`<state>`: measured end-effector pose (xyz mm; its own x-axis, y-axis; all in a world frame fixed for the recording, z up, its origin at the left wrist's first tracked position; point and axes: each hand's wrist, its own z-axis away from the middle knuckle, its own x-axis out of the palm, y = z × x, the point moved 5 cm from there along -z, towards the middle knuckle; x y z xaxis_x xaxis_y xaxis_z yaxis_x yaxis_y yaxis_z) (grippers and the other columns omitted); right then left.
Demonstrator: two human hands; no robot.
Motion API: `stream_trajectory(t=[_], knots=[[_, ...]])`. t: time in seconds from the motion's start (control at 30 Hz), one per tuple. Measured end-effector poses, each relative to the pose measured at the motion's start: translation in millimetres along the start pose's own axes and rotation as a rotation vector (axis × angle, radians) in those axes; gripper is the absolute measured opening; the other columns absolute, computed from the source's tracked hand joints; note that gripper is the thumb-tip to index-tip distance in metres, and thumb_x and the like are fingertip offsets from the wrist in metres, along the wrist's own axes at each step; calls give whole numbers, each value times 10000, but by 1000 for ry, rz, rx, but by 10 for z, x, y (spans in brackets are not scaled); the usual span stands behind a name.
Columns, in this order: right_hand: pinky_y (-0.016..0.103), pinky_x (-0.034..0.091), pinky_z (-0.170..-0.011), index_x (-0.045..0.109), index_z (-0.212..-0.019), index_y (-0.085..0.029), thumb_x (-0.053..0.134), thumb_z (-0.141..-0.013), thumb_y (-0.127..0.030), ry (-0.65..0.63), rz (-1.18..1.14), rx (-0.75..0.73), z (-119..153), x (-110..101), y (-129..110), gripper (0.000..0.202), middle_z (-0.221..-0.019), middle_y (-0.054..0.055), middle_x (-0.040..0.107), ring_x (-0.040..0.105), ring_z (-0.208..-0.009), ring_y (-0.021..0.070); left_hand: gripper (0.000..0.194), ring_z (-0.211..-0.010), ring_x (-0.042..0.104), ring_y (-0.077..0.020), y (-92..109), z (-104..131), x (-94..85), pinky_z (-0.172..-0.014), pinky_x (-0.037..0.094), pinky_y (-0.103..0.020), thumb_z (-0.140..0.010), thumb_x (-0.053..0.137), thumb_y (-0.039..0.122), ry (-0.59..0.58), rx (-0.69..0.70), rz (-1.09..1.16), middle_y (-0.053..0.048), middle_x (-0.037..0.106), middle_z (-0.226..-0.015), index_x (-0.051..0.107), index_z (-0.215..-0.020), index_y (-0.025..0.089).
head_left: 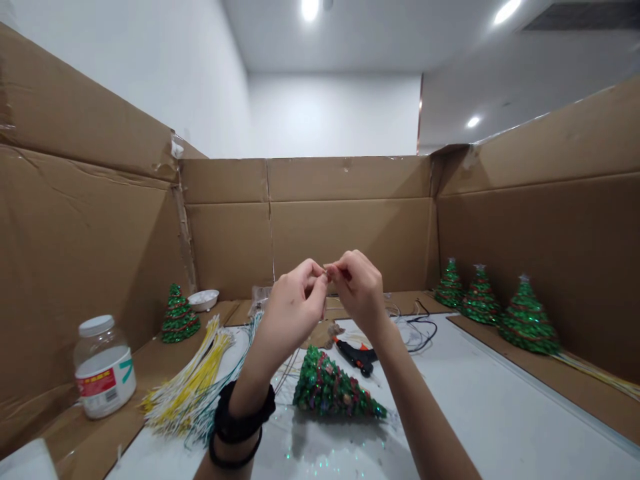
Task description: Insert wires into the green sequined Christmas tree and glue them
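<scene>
My left hand [299, 300], with black bands on its wrist, is raised at the centre with thumb and fingers pinched. My right hand [358, 288] meets it, its fingertips pinched too. Something tiny and thin sits between the fingertips, too small to name. Below both hands a green glittery tree [337, 390] with red garland lies on its side on the white table, its tip pointing right. Just behind that tree is a black glue gun [356, 355] with orange parts.
Bundled yellow, white and green wires [193, 383] lie left, near a clear jar [104, 367], a small upright tree [179, 317] and a white bowl [203, 300]. Several upright trees [527, 317] line the right side. Cardboard walls [350, 227] enclose the table.
</scene>
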<state>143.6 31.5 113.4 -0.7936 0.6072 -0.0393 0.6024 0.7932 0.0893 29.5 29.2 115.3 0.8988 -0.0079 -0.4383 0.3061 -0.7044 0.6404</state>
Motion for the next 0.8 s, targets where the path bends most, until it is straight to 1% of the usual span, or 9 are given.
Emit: stream_trajectory(t=[0.1, 0.2, 0.37, 0.43, 0.53, 0.6, 0.7, 0.77, 0.8], knots=[[281, 271, -538, 342, -618, -213, 455, -891, -155, 53, 179, -130, 41, 28, -24, 301, -563, -22, 374, 331, -561, 139, 181, -399, 420, -66, -39, -19, 16, -414, 304, -175, -876, 422, 253, 26, 3, -45, 57, 486, -451, 453, -709, 192], [283, 266, -543, 347, -623, -213, 463, -888, -152, 86, 178, -138, 76, 44, -5, 295, -560, -24, 366, 329, -566, 139, 180, -385, 419, -64, -63, -39, 37, -409, 309, -177, -877, 424, 252, -7, -1, -1, 59, 488, -445, 451, -709, 191], [262, 346, -574, 456, -747, -209, 433, -925, -267, 97, -199, 91, 41, -30, 43, 188, -656, -16, 465, 437, -614, 119, 169, -431, 452, -65, 24, -34, 73, -427, 340, -180, -887, 456, 288, -50, 38, 159, 40, 530, -511, 475, -754, 185], [268, 368, -593, 473, -757, -210, 462, -912, -324, 56, -230, 172, 2, -60, 35, 192, -687, -13, 476, 458, -638, 118, 159, -447, 473, -64, 64, -33, 91, -441, 359, -179, -885, 475, 290, -43, 53, 212, 35, 547, -540, 476, -762, 189], [273, 389, -609, 469, -713, -211, 486, -897, -369, 24, -177, 261, -69, -154, 21, 243, -675, -20, 453, 461, -635, 114, 157, -447, 483, -61, 87, -40, 124, -450, 376, -173, -881, 500, 304, -46, 38, 221, 37, 557, -547, 489, -771, 193], [271, 394, -607, 449, -676, -214, 524, -880, -365, 98, -113, 300, -113, -289, 22, 264, -659, -24, 441, 449, -616, 111, 157, -467, 499, -62, 87, -48, 147, -468, 393, -170, -877, 513, 307, -81, 30, 194, 29, 568, -556, 511, -779, 185], [266, 389, -573, 428, -666, -227, 547, -864, -365, 341, -23, 320, -137, -581, 43, 269, -639, -22, 420, 442, -585, 113, 169, -476, 504, -64, 65, -71, 163, -475, 405, -171, -871, 526, 309, -145, 37, 179, 17, 576, -563, 539, -778, 169], [267, 391, -550, 410, -687, -238, 550, -851, -395, 500, -24, 321, -117, -767, 92, 267, -642, -19, 422, 458, -570, 116, 175, -470, 496, -62, 40, -91, 157, -466, 402, -170, -871, 524, 308, -169, 44, 179, 11, 580, -568, 550, -777, 163], [268, 398, -546, 405, -712, -242, 530, -854, -422, 543, -56, 335, -104, -835, 139, 261, -654, -16, 438, 477, -569, 117, 176, -470, 494, -61, 26, -100, 154, -464, 401, -169, -871, 524, 305, -180, 44, 173, 8, 582, -571, 555, -776, 161]])
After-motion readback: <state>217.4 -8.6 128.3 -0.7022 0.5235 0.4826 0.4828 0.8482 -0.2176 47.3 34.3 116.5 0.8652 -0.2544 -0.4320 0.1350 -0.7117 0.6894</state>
